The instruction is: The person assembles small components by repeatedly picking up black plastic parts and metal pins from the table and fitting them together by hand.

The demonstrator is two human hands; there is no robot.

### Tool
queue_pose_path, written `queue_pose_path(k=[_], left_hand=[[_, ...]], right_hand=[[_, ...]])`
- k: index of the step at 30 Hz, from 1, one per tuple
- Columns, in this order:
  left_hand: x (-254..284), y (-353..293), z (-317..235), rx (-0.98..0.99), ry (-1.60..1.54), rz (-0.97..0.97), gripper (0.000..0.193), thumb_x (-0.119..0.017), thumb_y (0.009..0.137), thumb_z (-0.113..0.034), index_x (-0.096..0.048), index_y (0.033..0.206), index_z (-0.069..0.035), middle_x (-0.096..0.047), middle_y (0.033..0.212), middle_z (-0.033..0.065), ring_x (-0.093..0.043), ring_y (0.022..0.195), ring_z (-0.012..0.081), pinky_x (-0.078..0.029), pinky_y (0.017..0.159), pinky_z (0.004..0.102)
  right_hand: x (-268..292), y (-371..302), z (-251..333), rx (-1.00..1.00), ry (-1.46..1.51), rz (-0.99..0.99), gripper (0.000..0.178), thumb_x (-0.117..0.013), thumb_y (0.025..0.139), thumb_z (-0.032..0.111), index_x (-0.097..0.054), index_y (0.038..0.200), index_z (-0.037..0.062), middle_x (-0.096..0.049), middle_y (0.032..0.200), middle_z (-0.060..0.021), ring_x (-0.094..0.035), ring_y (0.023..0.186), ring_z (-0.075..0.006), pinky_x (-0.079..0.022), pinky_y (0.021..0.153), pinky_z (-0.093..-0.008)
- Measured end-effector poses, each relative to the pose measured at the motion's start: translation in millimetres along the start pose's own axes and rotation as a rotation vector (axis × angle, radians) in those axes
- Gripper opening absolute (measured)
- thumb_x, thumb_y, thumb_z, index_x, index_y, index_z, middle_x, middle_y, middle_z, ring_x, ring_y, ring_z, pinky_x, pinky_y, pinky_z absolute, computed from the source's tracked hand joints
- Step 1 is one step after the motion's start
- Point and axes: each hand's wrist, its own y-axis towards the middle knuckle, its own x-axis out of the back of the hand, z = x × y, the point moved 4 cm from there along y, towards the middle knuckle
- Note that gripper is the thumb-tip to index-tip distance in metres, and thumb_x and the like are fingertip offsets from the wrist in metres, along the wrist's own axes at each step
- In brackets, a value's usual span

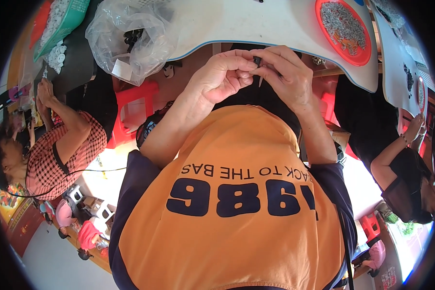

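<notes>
Between my two hands, just off the near edge of the white table (pixel 212 24), is a small black part (pixel 257 61). My left hand (pixel 222 75) pinches it from the left with thumb and forefinger, the other fingers curled. From the right, the thumb and fingers of my right hand (pixel 287 75) close on the same part. Just below the fingertips a thin, pale, pointed piece (pixel 260 82) shows; I cannot tell whether it is joined to the black part.
A clear plastic bag (pixel 130 53) with black pieces lies at the table's left. To the right stands a red tray (pixel 366 55) of small metallic pieces. One co-worker (pixel 65 159) sits at left near a green basket (pixel 75 29), another (pixel 396 169) at right. A red stool (pixel 135 94) stands below.
</notes>
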Motion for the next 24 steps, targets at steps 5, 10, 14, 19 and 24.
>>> queue_pose_path(k=[5,10,14,19,24], left_hand=[[6,-2,-4,0.039,0.161,-0.018,0.018,-0.065,0.087,-0.002,-0.065,0.106,-0.001,-0.065,0.088,0.0047,-0.058,0.073,0.0120,-0.048,0.066,0.0243],[7,0,-11,0.031,0.165,0.065,0.016,-0.066,0.091,-0.009,-0.064,0.105,-0.002,-0.065,0.094,0.0040,-0.058,0.079,0.0101,-0.048,0.070,0.0229],[16,12,-4,-0.048,0.219,0.108,0.014,-0.065,0.092,-0.010,-0.063,0.104,-0.004,-0.065,0.098,0.0044,-0.060,0.083,0.0104,-0.050,0.072,0.0239],[22,13,2,-0.018,0.108,0.159,0.017,-0.063,0.093,-0.008,-0.061,0.109,-0.004,-0.065,0.104,0.0066,-0.064,0.091,0.0133,-0.053,0.077,0.0256],[16,11,-15,-0.001,0.087,0.045,0.020,-0.061,0.094,-0.006,-0.061,0.112,0.000,-0.068,0.103,0.0101,-0.068,0.092,0.0179,-0.058,0.081,0.0280]], right_hand=[[-5,-4,-2,-0.026,0.012,0.039,0.034,-0.078,0.071,0.005,-0.072,0.104,0.0087,-0.065,0.088,-0.0042,-0.064,0.077,-0.0153,-0.056,0.063,-0.0280],[-7,-4,-7,-0.130,0.080,0.054,0.033,-0.078,0.073,0.006,-0.072,0.106,0.0073,-0.065,0.086,-0.0040,-0.063,0.073,-0.0151,-0.054,0.061,-0.0268],[-10,-7,-13,-0.171,0.112,0.060,0.032,-0.078,0.074,0.006,-0.072,0.106,0.0069,-0.065,0.086,-0.0045,-0.063,0.072,-0.0152,-0.053,0.061,-0.0261],[-11,-9,-13,-0.186,0.119,0.090,0.031,-0.077,0.076,0.006,-0.072,0.107,0.0078,-0.065,0.086,-0.0058,-0.063,0.074,-0.0179,-0.053,0.065,-0.0269],[1,-4,-21,-0.366,0.284,0.182,0.092,-0.087,0.063,0.009,-0.044,0.144,0.0094,-0.059,0.102,-0.0020,-0.045,0.079,-0.0130,-0.044,0.075,-0.0264]])
